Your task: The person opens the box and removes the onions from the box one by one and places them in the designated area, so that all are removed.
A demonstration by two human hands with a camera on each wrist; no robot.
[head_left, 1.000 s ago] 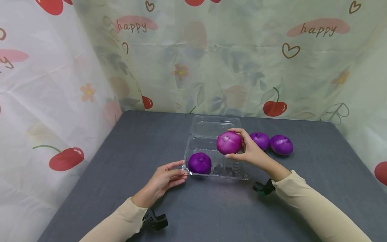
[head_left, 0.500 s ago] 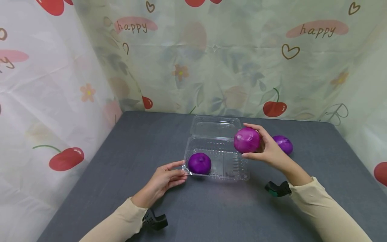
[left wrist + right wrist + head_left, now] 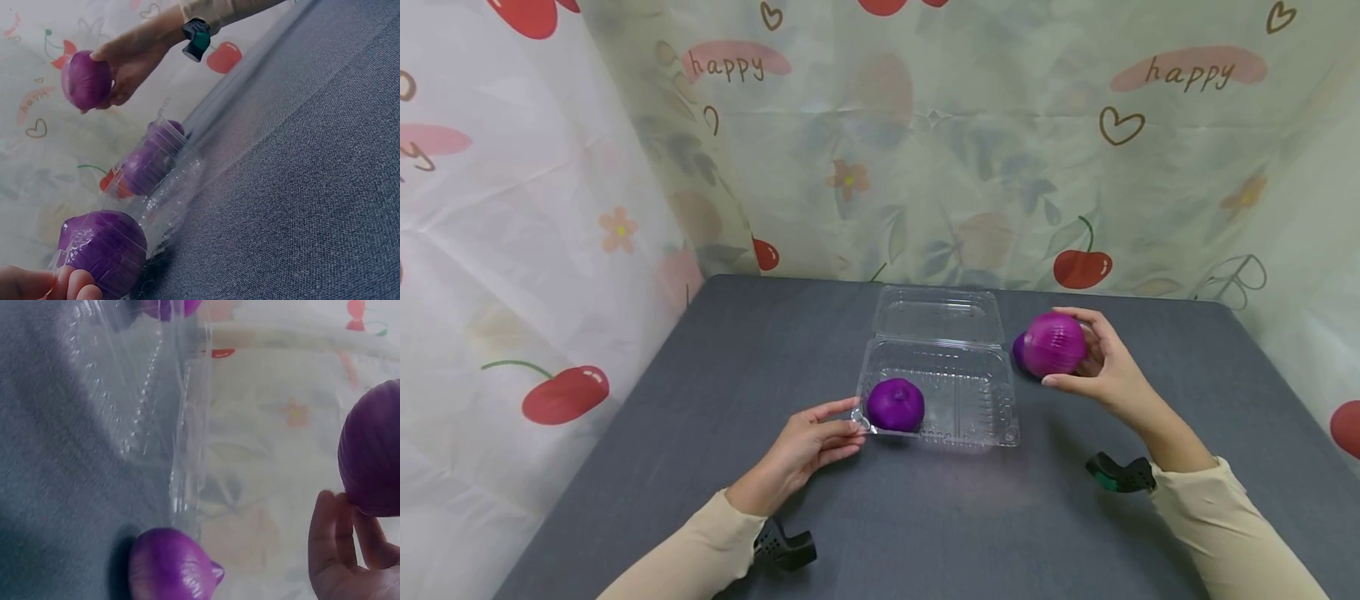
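Note:
A clear plastic clamshell box [image 3: 977, 433] lies unfolded on the table, its lid [image 3: 938, 310] tipped back. My left hand [image 3: 816, 437] pinches its front left corner. Inside, on the left, rests a purple onion [image 3: 896, 405]. My right hand [image 3: 1108, 367] grips another purple onion [image 3: 1054, 345], raised to the right of the box. In the left wrist view, two more onions stand on the table beyond the box, a nearer one [image 3: 142, 169] and a farther one [image 3: 167, 131]. From the head, one [image 3: 1018, 352] peeks out behind the held onion; the other is hidden.
The table [image 3: 910, 533] has a dark grey cloth. A printed curtain [image 3: 925, 192] hangs behind it and at both sides. Black wrist cameras hang at the left wrist [image 3: 786, 546] and the right wrist [image 3: 1120, 473].
My right hand has moved to the right with its onion, from over the box to beside it, and now covers one table onion. The left hand has stayed at the box corner.

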